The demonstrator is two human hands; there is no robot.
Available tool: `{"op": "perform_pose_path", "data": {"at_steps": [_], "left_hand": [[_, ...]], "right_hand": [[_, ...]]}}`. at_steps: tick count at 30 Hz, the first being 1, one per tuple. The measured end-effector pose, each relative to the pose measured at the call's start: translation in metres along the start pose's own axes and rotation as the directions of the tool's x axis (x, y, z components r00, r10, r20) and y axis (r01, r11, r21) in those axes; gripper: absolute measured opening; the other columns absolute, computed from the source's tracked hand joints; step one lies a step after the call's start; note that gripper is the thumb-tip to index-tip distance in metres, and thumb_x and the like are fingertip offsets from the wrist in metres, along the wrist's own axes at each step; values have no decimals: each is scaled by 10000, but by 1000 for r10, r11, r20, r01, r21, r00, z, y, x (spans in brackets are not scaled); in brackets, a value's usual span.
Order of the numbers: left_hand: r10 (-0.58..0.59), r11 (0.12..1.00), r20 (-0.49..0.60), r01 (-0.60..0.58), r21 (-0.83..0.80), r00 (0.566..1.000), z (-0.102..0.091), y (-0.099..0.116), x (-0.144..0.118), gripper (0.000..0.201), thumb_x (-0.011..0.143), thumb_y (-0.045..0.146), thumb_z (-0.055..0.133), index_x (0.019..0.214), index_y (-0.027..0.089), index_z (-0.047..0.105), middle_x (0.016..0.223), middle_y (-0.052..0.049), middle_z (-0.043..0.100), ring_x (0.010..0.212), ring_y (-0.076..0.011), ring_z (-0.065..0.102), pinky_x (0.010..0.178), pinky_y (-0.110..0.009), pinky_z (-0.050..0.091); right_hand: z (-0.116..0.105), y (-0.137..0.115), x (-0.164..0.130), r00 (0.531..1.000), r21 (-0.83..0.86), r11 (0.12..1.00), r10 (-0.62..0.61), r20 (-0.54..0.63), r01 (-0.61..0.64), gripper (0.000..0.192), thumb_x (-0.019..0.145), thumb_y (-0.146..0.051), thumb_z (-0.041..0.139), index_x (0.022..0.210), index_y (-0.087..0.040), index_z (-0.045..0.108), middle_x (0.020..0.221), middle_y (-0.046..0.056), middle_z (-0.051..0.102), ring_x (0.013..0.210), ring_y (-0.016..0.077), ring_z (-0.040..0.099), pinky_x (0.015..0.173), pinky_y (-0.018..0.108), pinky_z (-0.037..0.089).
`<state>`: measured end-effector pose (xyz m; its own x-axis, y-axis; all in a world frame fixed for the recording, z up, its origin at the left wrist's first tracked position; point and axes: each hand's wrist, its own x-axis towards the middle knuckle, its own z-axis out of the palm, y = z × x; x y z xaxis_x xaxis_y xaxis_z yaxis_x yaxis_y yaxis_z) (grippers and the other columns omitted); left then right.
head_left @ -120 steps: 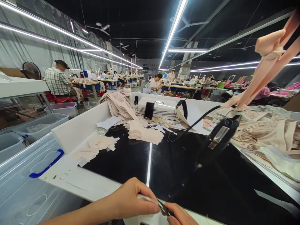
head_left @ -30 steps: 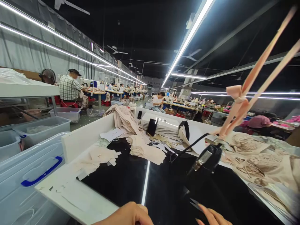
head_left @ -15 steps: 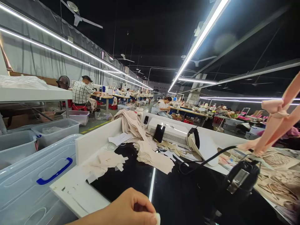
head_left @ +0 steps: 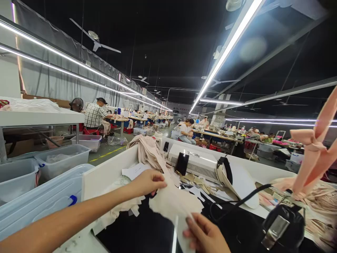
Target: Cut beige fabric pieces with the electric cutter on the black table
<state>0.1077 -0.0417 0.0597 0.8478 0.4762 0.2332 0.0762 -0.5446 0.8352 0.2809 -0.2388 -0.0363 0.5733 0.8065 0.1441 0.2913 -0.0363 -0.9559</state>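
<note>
Beige fabric pieces (head_left: 172,200) lie in a stack on the black work surface (head_left: 139,228). My left hand (head_left: 150,182) reaches across from the left, thumb and fingers pinched at the stack's upper left edge. A small dark item shows below that palm, too hidden to name. At the lower right, my right hand (head_left: 206,233) grips the near end of a pale fabric piece, which hangs toward the bottom edge; its fingertips are slightly blurred. More fabric scraps (head_left: 118,211) lie under and beside my left forearm.
Behind the stack are draped fabric (head_left: 150,151), a phone (head_left: 182,163) and a vented white machine (head_left: 195,160). A black clamp-like device (head_left: 283,225) with a cable stands right, near knotted pink straps (head_left: 313,151). Plastic bins (head_left: 63,158) sit left; people work at tables beyond.
My left hand has moved up from the bottom edge, where it held a small white thing, to the fabric stack. My right hand has come into view at the stack's near end.
</note>
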Motion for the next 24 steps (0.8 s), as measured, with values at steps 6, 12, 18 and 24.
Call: {"op": "perform_pose_path", "data": {"at_steps": [6,12,18,24], "left_hand": [[209,973,-108,-195,126,972,-9,-15,65,261,940,365,577,1008,169,735,974,-45,756,915,-196,679,785,-252,507],[246,927,11,-239,289,969,13,-74,66,169,921,243,639,992,184,781,1030,-45,787,943,-221,709,882,-288,491],[262,885,109,-284,369,959,24,-100,60,181,952,236,632,1060,206,774,1117,-39,779,1043,-228,702,956,-292,468],[288,859,121,-312,405,950,24,-102,52,234,984,284,582,1117,218,763,1178,-35,767,1073,-229,693,974,-294,469]], "right_hand": [[-13,-4,85,904,-204,957,-267,-333,207,608,833,-691,551,1117,-190,748,1243,158,746,1188,354,678,1076,482,488],[-11,39,98,899,-391,869,-396,-186,302,424,908,-462,496,1047,-192,792,1219,137,768,1198,321,686,1122,498,463],[-12,63,88,910,-521,793,-409,-72,316,378,959,-316,446,1096,-203,780,1240,101,763,1189,270,702,1085,424,508],[-9,63,88,909,-674,677,-417,-19,297,409,955,-166,409,1116,-202,782,1257,99,758,1199,259,693,1073,405,508]]}}
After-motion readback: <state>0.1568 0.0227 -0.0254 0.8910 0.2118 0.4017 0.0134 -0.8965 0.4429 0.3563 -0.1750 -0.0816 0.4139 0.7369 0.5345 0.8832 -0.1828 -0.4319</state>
